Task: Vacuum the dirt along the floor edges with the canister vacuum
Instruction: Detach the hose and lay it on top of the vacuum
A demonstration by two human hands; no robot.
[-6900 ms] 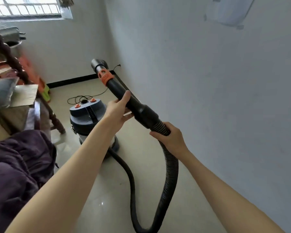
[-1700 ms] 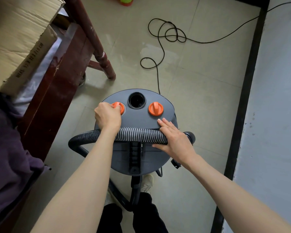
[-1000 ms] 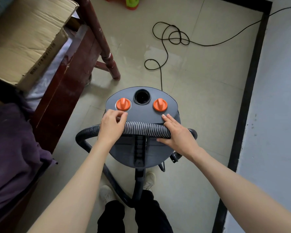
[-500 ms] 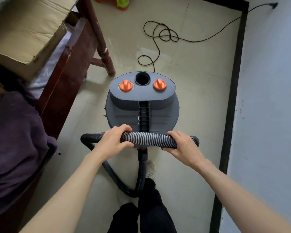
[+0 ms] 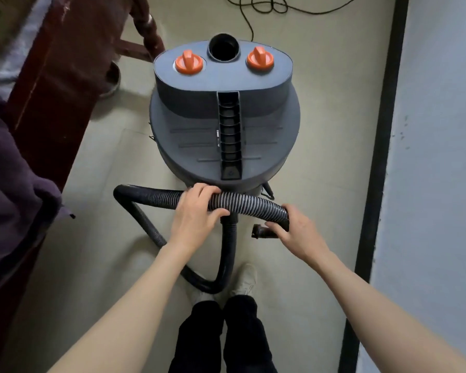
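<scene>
My arms are bare to the hands; I wear black trousers (image 5: 221,335) and pale off-white shoes (image 5: 244,281).

Your right hand (image 5: 297,232) covers the hose (image 5: 249,204) end; your left hand (image 5: 197,214) hides part of it. The cord (image 5: 249,16) and bed frame (image 5: 57,63) run off the top edge.

vacuum (image 5: 223,125) on floor (image 5: 320,184), hose (image 5: 242,204) before it, wall (image 5: 441,157) right
</scene>
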